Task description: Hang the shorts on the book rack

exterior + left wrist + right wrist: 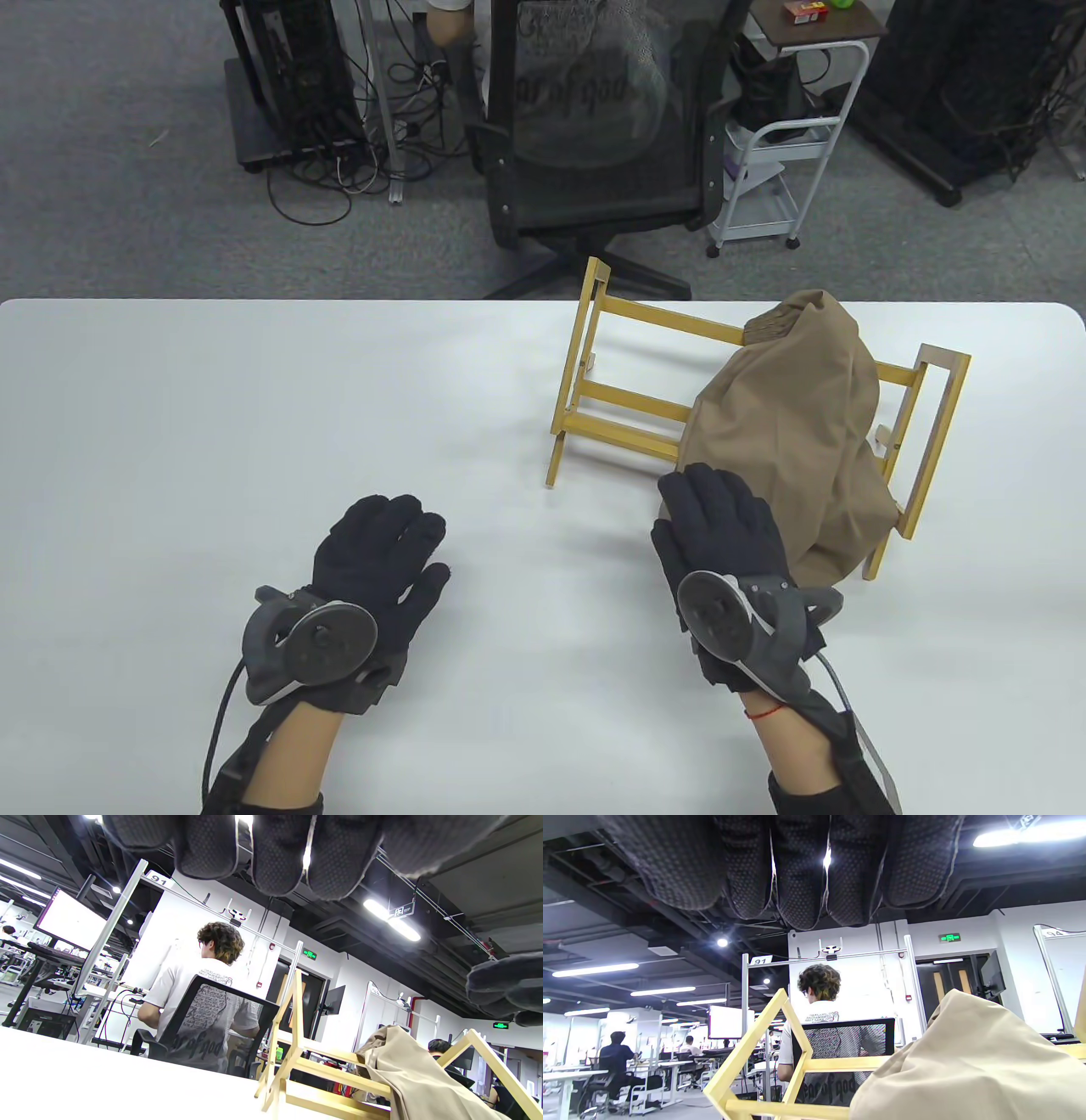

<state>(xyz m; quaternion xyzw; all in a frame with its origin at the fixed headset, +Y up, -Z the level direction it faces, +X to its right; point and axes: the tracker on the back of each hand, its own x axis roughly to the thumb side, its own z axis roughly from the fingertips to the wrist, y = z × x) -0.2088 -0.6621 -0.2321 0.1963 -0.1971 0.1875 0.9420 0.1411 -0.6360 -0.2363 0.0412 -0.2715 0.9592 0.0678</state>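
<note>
Fingers, left hand (382, 543): lying stretched out and slightly spread, palm down over the white counter (254, 407), gripping nothing; whether the fingertips (275, 861) are touching the surface cannot be told.
Left tracker (310, 637): sitting strapped on the back of that hand, its cable trailing along the forearm.
Book rack (611, 399): standing on the counter right of centre, a yellow wooden frame with slats running between two angled end pieces, its left half showing bare.
Fingers, right hand (721, 526): lying extended and close together, palm down, just left of the low front edge of the cloth; they are holding nothing, and whether they are touching the fabric cannot be told.
Right tracker (721, 615): sitting on the back of the right hand, beside a red thread (766, 711) around the wrist.
Shorts (789, 424): tan, hanging draped over the right half of the rack's slats, the bulk falling toward the front and reaching down near the counter, covering the front right corner of the frame.
Background: an office chair (594, 127) standing beyond the counter, a white cart (789, 153) to its right.
</note>
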